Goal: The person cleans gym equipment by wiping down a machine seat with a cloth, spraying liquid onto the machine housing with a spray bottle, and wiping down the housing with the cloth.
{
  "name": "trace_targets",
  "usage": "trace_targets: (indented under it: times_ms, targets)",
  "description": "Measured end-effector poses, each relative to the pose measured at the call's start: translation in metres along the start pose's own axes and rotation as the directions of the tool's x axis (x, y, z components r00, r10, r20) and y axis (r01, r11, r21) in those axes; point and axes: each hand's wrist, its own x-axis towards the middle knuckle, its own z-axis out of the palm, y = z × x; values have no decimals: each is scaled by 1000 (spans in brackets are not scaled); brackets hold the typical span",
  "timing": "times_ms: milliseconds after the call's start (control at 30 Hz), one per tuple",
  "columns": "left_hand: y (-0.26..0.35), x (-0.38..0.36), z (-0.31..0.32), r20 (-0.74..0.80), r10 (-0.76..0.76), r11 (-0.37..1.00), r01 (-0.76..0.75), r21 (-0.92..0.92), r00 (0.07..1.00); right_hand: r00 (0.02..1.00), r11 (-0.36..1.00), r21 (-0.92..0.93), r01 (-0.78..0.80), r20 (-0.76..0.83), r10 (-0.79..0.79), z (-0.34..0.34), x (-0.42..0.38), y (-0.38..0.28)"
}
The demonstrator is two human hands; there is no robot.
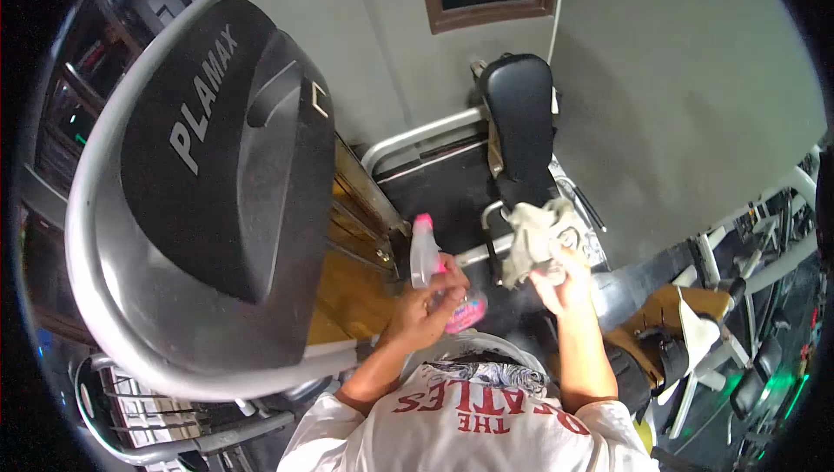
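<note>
My left hand [423,311] is closed around a spray bottle [425,255] with a whitish head and a pink nozzle tip. Its pink-labelled body [466,314] shows below my fingers. In my right hand [560,281], a crumpled pale cloth [540,233] with a dark printed mark is gripped, its folds hiding some fingertips. Both hands are held out in front of my white shirt, apart from each other. Beyond the cloth stands a black padded seat [519,116] on a metal frame.
On the left a large grey and black machine housing [208,151] marked PLAMAX rises close to my left arm. Silver frame tubing [426,135] runs toward the padded seat. More gym equipment [730,324] stands at the right. A grey wall [686,99] with a brown-framed opening lies ahead.
</note>
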Motion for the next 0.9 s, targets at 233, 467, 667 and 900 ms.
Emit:
trace_targets:
  times_ms: [233, 467, 667, 900]
  targets:
    - [21, 23, -16, 90, -19, 966, -5, 259, 996, 992, 991, -94, -95, 77, 103, 17, 82, 21]
    - [22, 44, -23, -76, 192, 894, -142, 426, 978, 866, 855, -175, -488, 28, 500, 29, 163, 55]
    - [29, 90, -15, -267, 293, 795, -79, 602, 918, 678, 698, -387, -602, 214, 703, 16, 224, 80]
    - [22, 135, -1, -407, 127, 730, 192, 656, 905, 512, 641, -360, -678, 395, 763, 38, 269, 60]
